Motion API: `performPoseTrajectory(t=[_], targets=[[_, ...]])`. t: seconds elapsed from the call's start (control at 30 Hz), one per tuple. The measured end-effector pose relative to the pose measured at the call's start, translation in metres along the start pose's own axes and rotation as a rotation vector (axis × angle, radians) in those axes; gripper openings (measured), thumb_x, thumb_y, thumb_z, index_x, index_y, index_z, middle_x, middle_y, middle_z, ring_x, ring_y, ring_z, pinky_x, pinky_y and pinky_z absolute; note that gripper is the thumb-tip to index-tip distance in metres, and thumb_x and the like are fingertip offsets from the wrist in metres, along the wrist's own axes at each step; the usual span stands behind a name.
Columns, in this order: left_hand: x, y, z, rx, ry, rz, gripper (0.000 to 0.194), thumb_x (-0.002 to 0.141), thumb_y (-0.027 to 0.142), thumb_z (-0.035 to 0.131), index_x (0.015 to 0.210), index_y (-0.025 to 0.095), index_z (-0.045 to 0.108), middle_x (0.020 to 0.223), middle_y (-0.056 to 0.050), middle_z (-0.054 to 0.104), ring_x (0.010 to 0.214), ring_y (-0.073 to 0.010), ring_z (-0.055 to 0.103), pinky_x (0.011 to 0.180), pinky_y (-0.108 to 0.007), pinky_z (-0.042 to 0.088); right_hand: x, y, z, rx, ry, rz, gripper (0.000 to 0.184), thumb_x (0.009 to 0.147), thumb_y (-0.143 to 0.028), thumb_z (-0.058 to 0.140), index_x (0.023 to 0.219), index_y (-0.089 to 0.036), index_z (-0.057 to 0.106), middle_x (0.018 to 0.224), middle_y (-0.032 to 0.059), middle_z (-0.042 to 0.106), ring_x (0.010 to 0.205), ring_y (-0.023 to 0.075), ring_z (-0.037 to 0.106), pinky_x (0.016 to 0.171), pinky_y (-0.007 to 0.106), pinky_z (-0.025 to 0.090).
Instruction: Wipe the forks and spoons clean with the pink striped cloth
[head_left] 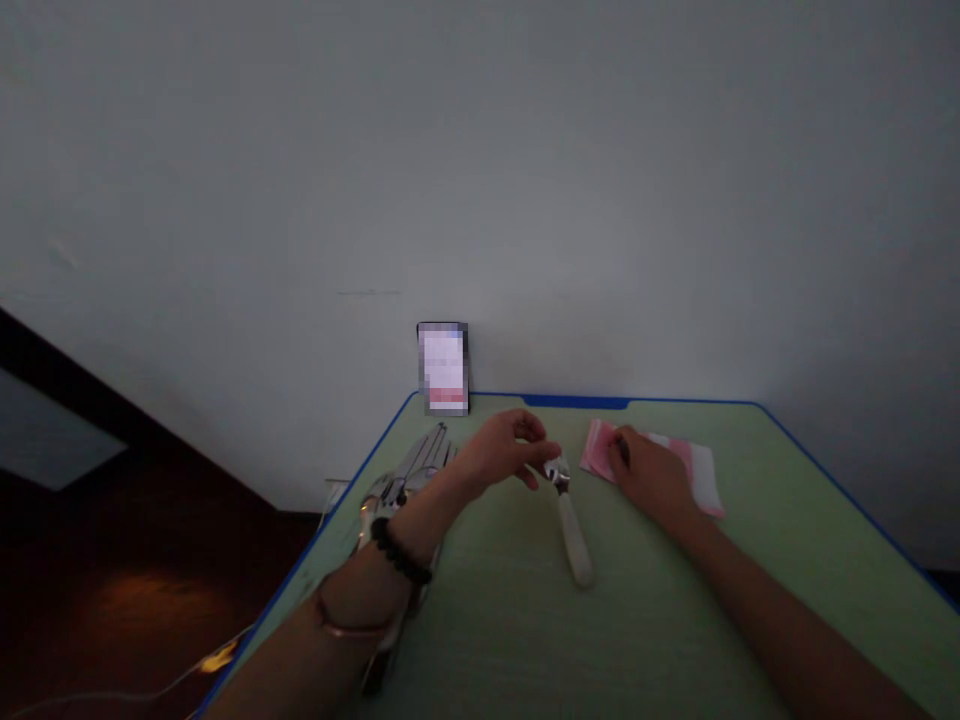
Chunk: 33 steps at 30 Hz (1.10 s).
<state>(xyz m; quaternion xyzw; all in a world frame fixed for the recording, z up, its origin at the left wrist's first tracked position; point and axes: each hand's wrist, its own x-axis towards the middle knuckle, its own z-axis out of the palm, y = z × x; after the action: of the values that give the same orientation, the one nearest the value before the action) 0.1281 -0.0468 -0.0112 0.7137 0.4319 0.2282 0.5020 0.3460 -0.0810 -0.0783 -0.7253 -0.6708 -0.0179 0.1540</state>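
My left hand [514,450] reaches over the middle of the table, its thumb and fingers closed at the shiny metal head of a white-handled utensil [574,540]. The pale handle points down towards me; the exact kind of utensil cannot be made out. To the right, my right hand [649,475] has its fingers curled onto a folded pink and white cloth [703,475], which lies on the table and is partly covered by the hand. Under and beside my left forearm lie several silver metal utensils [424,450], partly hidden by the arm.
The light green table [510,640] has a blue edge and stands against a grey wall [600,200]. A phone [444,365] with a lit, blurred screen leans upright at the back left. Beyond the left edge, a cable [150,693] runs over the dark floor.
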Motion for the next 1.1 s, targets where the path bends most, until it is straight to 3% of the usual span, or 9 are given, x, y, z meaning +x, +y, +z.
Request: performPoseTrajectory(t=[0.1,0.2,0.33,0.43,0.57,0.73,0.9,0.97,1.1], targets=[[0.02,0.001,0.017,0.114,-0.003,-0.014,0.018,0.083,0.022,0.059,0.093,0.013,0.046,0.092,-0.011,0.064,0.066,-0.0147,0.067,0.053,-0.026,0.056,0.001,0.018,-0.004,-0.03,-0.002,0.048,0.029,0.09,-0.038,0.031,0.094,-0.019,0.053,0.081,0.0061,0.066,0.069,0.0171,0.059,0.055,0.028,0.026],[0.028,0.009,0.018,0.317,0.008,-0.026,0.022,0.083,0.025,0.057,0.099,0.012,0.049,0.102,-0.015,0.064,0.08,-0.0192,0.068,0.065,-0.03,0.055,0.002,0.023,-0.006,-0.017,0.001,0.05,0.028,0.09,-0.037,0.032,0.093,-0.019,0.053,0.082,0.0059,0.066,0.071,0.0172,0.06,0.056,0.027,0.027],[0.015,0.022,0.029,0.648,0.044,-0.045,0.047,0.081,0.05,0.053,0.107,0.011,0.051,0.115,-0.021,0.058,0.105,-0.0323,0.058,0.086,-0.042,0.044,0.001,0.018,-0.008,0.011,0.001,0.079,0.028,0.09,-0.036,0.032,0.092,-0.018,0.053,0.082,0.0074,0.066,0.073,0.0175,0.06,0.058,0.028,0.03],[-0.007,0.026,0.056,0.834,0.048,-0.121,0.066,0.077,0.067,0.04,0.103,0.008,0.056,0.098,-0.026,0.064,0.095,-0.0411,0.06,0.078,-0.051,0.043,-0.002,0.018,-0.011,0.023,0.001,0.087,0.029,0.091,-0.036,0.031,0.093,-0.018,0.054,0.084,0.0082,0.066,0.073,0.0175,0.06,0.06,0.028,0.031],[-0.032,0.019,0.09,0.973,0.059,-0.123,0.059,0.079,0.058,0.046,0.112,0.01,0.052,0.1,-0.023,0.063,0.089,-0.0392,0.061,0.074,-0.048,0.043,-0.009,0.025,-0.012,0.051,-0.002,0.082,0.027,0.09,-0.037,0.034,0.094,-0.019,0.054,0.084,0.0079,0.066,0.076,0.0178,0.061,0.061,0.028,0.032],[-0.048,0.005,0.091,1.043,0.085,-0.083,0.031,0.09,0.037,0.033,0.102,0.017,0.053,0.103,-0.016,0.06,0.094,-0.0295,0.059,0.072,-0.037,0.044,-0.012,0.029,-0.009,0.071,0.008,0.053,0.024,0.089,-0.035,0.035,0.092,-0.02,0.053,0.084,0.0059,0.066,0.074,0.0181,0.06,0.06,0.028,0.031],[-0.046,-0.002,0.09,0.831,0.097,-0.094,0.028,0.092,0.038,0.03,0.101,0.018,0.048,0.09,-0.012,0.064,0.083,-0.0258,0.064,0.07,-0.034,0.043,-0.015,0.022,-0.013,0.05,0.004,0.017,0.027,0.091,-0.031,0.03,0.095,-0.017,0.053,0.091,0.0094,0.064,0.083,0.0197,0.058,0.069,0.03,0.034],[-0.045,-0.006,0.092,0.593,0.123,-0.101,0.028,0.092,0.039,0.03,0.105,0.018,0.045,0.084,-0.009,0.064,0.076,-0.0235,0.064,0.068,-0.032,0.043,-0.022,0.019,-0.015,0.05,0.017,-0.024,0.03,0.09,-0.033,0.031,0.1,-0.017,0.054,0.097,0.011,0.062,0.092,0.022,0.055,0.077,0.032,0.035],[-0.043,-0.014,0.093,0.01,0.14,-0.083,0.034,0.09,0.044,0.036,0.116,0.022,0.036,0.073,0.001,0.057,0.054,-0.0143,0.054,0.049,-0.023,0.041,-0.035,0.018,-0.017,0.008,0.079,-0.071,0.049,0.079,-0.055,0.046,0.112,-0.02,0.052,0.11,0.0143,0.055,0.104,0.0303,0.046,0.086,0.041,0.032]])
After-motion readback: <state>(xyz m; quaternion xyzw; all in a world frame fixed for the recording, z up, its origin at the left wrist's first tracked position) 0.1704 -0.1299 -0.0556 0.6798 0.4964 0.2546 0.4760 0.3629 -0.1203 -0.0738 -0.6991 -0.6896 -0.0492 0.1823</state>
